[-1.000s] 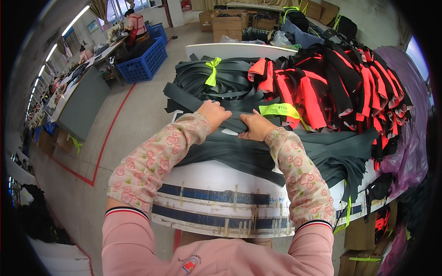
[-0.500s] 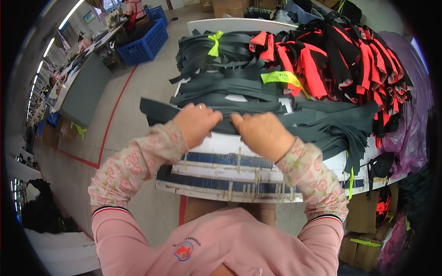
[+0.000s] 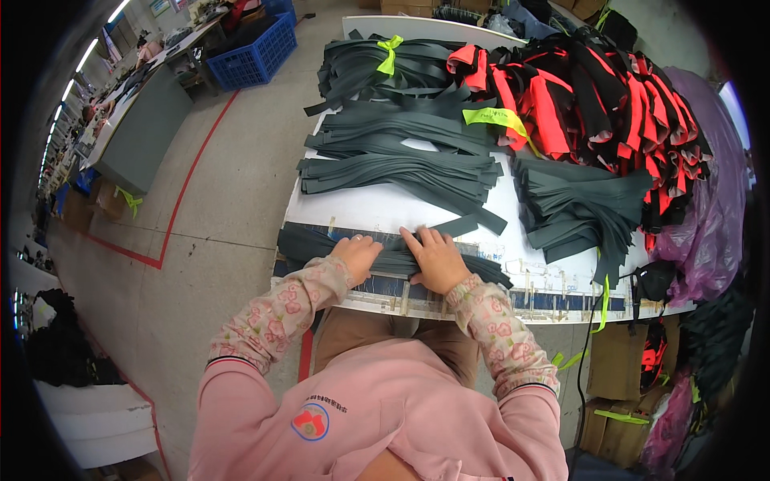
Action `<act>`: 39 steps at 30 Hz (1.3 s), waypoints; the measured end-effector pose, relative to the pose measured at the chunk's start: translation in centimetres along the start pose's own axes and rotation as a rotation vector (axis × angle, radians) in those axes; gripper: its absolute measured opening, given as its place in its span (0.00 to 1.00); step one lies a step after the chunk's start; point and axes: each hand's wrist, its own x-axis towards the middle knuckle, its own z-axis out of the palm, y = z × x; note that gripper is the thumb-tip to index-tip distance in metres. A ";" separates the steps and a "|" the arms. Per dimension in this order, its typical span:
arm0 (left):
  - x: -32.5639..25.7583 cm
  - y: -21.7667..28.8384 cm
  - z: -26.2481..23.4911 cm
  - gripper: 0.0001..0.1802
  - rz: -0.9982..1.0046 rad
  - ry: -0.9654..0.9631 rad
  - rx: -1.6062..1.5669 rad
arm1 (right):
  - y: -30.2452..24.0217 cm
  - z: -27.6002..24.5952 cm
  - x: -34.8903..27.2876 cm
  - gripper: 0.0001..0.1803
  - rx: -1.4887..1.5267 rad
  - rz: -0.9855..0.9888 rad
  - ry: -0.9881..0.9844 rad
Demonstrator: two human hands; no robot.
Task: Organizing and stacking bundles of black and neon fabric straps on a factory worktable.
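At the table's front edge lies a bundle of dark grey-green fabric strips (image 3: 393, 262), stretched left to right. My left hand (image 3: 357, 258) is closed over its left part, the fingertips bent round the strips. Just right of it, my right hand (image 3: 437, 258) grips the bundle from above, its fingers over the far side and thumb towards me. A single strip end (image 3: 455, 226) sticks out beyond the right fingers. Farther back are more strips in a loose pile (image 3: 401, 172), and another strip pile (image 3: 581, 200) fans out to the right.
Black and bright coral fabric pieces (image 3: 585, 96) are heaped at the back right, beside purple plastic sheeting (image 3: 714, 216). Yellow-green ties (image 3: 391, 54) mark some piles. A thin black cable (image 3: 589, 345) hangs at the right front edge. A blue crate (image 3: 253, 60) stands on the floor, far left.
Both hands have come nearer to me with a bundle of strips, from mid-table down to the front edge. White tabletop now shows between this bundle and the piles behind.
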 end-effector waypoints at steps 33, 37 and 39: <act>-7.6 -7.8 -0.2 0.33 0.017 0.215 -0.149 | 4.0 0.0 -11.1 0.29 -0.045 0.180 0.308; -7.9 -8.8 1.7 0.34 -0.017 0.217 -0.201 | 4.5 1.6 -12.0 0.31 -0.074 0.264 0.332; -8.6 -9.8 2.2 0.33 -0.097 0.271 -0.230 | 4.6 1.8 -12.5 0.36 -0.037 0.420 0.329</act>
